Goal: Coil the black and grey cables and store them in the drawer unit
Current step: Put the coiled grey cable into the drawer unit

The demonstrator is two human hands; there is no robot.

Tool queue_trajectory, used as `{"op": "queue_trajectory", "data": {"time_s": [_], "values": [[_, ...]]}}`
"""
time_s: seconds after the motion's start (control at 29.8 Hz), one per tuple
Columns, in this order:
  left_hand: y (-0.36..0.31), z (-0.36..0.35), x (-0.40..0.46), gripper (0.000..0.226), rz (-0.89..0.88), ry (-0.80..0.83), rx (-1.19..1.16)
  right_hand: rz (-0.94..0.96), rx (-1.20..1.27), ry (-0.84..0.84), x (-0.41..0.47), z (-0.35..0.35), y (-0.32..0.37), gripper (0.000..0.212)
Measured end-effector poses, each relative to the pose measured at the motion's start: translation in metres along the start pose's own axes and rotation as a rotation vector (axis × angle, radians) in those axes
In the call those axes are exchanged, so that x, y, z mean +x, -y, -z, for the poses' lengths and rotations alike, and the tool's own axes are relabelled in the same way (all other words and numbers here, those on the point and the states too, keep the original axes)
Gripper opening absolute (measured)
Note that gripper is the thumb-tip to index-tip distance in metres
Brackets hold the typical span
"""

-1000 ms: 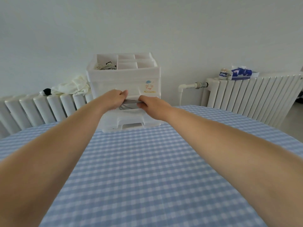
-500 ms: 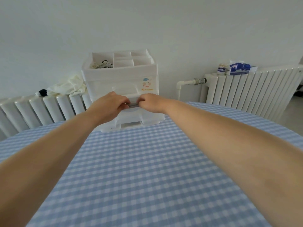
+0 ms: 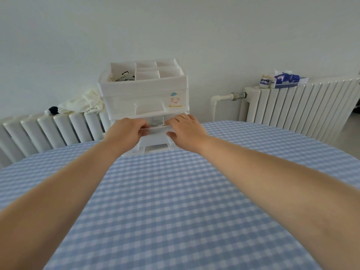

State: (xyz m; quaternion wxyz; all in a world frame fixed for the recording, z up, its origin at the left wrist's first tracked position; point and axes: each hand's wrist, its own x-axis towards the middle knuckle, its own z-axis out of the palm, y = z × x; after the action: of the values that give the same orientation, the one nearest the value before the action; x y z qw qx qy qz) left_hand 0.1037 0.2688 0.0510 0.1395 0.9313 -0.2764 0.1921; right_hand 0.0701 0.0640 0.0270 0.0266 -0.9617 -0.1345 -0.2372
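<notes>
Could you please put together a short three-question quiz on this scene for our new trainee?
1. True or false: both hands rest on the front of the middle drawer of the drawer unit.
2. Which compartment of the unit's top tray holds a bundle of pale cord? A) far left B) middle C) far right
3. What lies on the radiator to the right of the unit?

Key
1. True: the left hand and the right hand sit at either end of its front edge; the drawer is partly open.
2. A.
3. A blue and white tissue pack beside a small jar.
</notes>
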Motion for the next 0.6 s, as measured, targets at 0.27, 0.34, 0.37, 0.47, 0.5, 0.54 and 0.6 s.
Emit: {"op": "queue_trajectory", "data": {"time_s": [0.27, 0.34, 0.37, 0.47, 0.5, 0.54, 0.6], "values": [[0.006, -0.016, 0.023, 0.018, 0.079, -0.047, 0.048, -0.050, 0.058, -0.102, -0.013, 0.004, 0.007, 0.040], [0.008, -0.021, 0.028, 0.018, 0.068, -0.094, 0.139, -0.045, 0.050, -0.093, -0.018, 0.004, 0.006, 0.040], [0.008, -0.024, 0.030, 0.018, 0.058, -0.118, 0.174, -0.047, 0.046, -0.086, -0.020, 0.004, 0.006, 0.040], [0.006, -0.030, 0.034, 0.016, 0.049, -0.176, 0.204, -0.065, 0.029, -0.061, -0.029, 0.002, 0.003, 0.039], [0.005, -0.031, 0.034, 0.017, 0.061, -0.191, 0.181, -0.078, 0.029, -0.059, -0.032, 0.001, 0.002, 0.039], [0.004, -0.032, 0.034, 0.018, 0.082, -0.205, 0.153, -0.098, 0.034, -0.069, -0.034, 0.001, 0.000, 0.039], [0.001, -0.032, 0.036, 0.018, 0.123, -0.209, 0.097, -0.161, 0.080, -0.102, -0.037, 0.002, -0.004, 0.040]]}}
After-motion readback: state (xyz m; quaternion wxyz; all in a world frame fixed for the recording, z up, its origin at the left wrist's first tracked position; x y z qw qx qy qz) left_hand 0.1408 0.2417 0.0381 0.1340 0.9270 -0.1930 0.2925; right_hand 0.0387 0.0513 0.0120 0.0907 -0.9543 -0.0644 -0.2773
